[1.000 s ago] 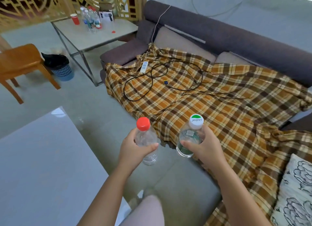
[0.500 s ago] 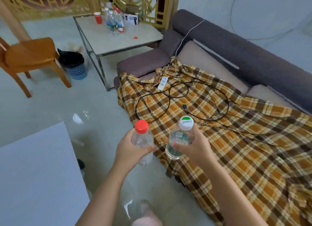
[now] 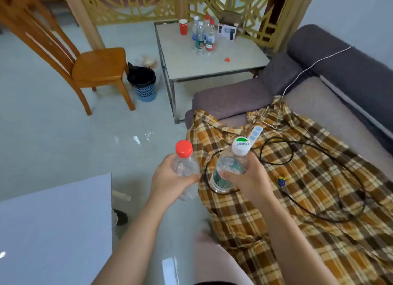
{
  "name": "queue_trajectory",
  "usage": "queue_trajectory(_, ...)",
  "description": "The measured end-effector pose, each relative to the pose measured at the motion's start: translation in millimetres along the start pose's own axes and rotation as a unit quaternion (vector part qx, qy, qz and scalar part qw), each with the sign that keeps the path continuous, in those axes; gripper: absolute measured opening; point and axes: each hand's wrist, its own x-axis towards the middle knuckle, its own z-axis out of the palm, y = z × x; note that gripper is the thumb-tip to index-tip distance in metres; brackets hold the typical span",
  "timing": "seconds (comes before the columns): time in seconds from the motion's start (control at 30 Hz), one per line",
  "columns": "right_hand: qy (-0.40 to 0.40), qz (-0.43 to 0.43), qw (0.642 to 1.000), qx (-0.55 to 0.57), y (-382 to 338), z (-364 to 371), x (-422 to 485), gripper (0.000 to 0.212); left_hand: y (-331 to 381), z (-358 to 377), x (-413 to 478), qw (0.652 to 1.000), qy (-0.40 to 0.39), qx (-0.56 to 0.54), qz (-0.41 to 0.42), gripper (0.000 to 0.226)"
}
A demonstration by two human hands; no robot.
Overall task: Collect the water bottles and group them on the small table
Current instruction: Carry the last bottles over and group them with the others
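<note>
My left hand [image 3: 170,182] grips a clear bottle with a red cap [image 3: 184,157], held upright in front of me. Just to its right, my right hand [image 3: 248,178] holds a clear bottle with a white and green cap [image 3: 230,163] and a green label. The small table [image 3: 229,65] stands ahead beside the sofa arm. A cluster of several water bottles [image 3: 203,35] stands near its far edge, next to a red cup [image 3: 183,26].
A wooden chair [image 3: 85,65] and a blue bin with a black bag [image 3: 144,83] stand left of the small table. The grey sofa [image 3: 340,76] on the right carries a plaid blanket [image 3: 297,189] with black cables. A white tabletop [image 3: 53,231] fills the lower left. A small box [image 3: 227,30] and a red cap [image 3: 227,59] lie on the small table.
The view has swung left and forward, so the small table, chair and bin are now nearer and more central. Both hands keep their bottles in the same grip.
</note>
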Motion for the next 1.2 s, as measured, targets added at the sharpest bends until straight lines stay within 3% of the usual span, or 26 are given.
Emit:
queue_trajectory(0.27, -0.063, -0.03, 0.997, -0.032, -53.6, 17.9, 141.9, 0.06, 48.0, -5.1, 120.2, 0.996, 0.07, -0.042, -0.017, 0.044)
queue_trajectory(0.43, -0.085, -0.038, 0.995, -0.027, -87.1, 42.0, 208.9, 0.046, 53.7, -25.9, 190.0, 0.994, 0.097, -0.049, -0.018, 0.046)
queue_trajectory(0.53, -0.081, -0.035, 0.996, -0.031, -104.6, 66.8, 253.3, 0.053, 54.9, -41.9, 236.6, 0.992, 0.109, -0.054, -0.022, 0.043)
queue_trajectory(0.67, -0.081, -0.023, 0.996, -0.036, -133.4, 114.1, 316.8, 0.055, 56.6, -75.9, 311.1, 0.991, 0.102, -0.076, -0.027, 0.039)
queue_trajectory(0.77, -0.071, -0.013, 0.997, -0.024, -161.8, 151.3, 369.4, 0.059, 60.1, -105.1, 372.8, 0.993, 0.085, -0.071, -0.03, 0.049)
queue_trajectory(0.87, -0.062, -0.002, 0.998, -0.008, -192.9, 181.5, 413.2, 0.049, 70.3, -134.0, 430.4, 0.996, 0.067, -0.043, -0.027, 0.059)
queue_trajectory(1.07, -0.018, -0.004, 1.0, 0.02, -249.9, 228.3, 510.6, 0.047, 95.8, -181.3, 554.7, 0.999, 0.045, -0.001, 0.0, 0.045)
queue_trajectory(1.2, 0.013, 0.003, 1.0, 0.015, -269.4, 244.8, 576.1, 0.055, 110.4, -190.7, 630.2, 1.0, 0.016, -0.008, 0.014, 0.049)
